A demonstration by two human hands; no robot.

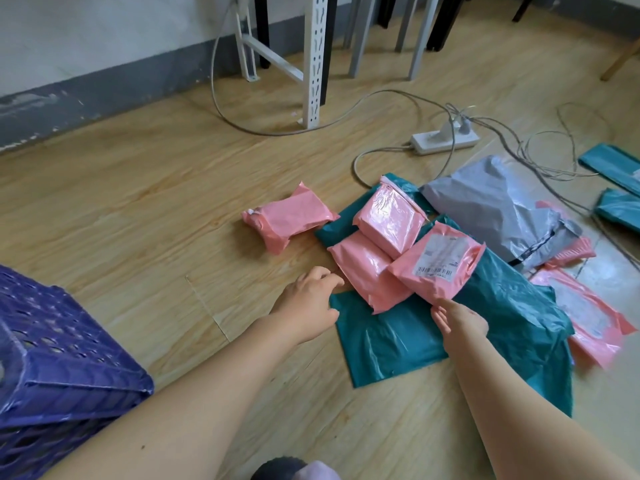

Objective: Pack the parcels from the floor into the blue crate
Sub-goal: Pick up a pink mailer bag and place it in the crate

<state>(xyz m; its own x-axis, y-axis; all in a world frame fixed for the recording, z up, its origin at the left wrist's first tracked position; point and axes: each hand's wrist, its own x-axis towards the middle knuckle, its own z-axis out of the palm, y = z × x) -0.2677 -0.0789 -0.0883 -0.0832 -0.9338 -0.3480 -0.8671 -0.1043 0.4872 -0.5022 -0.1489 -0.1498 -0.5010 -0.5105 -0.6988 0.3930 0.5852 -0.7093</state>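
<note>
A pile of parcels lies on the wooden floor at centre right. A large teal parcel (450, 327) sits at the bottom with three pink parcels on it, one carrying a white barcode label (440, 261). Another pink parcel (287, 220) lies alone to the left. A grey parcel (498, 209) rests behind the pile. My left hand (311, 299) hovers with loosely curled fingers at the left edge of the teal parcel, holding nothing. My right hand (457, 323) lies on the teal parcel, fingertips at the lower edge of the labelled pink parcel. The blue crate (59, 355) stands at the lower left.
A white power strip (446, 140) with several cables trails across the floor behind the pile. Metal rack legs (315, 64) and table legs stand at the back. More teal parcels (616, 168) lie at the far right, and further pink parcels (588, 317) sit right of the pile.
</note>
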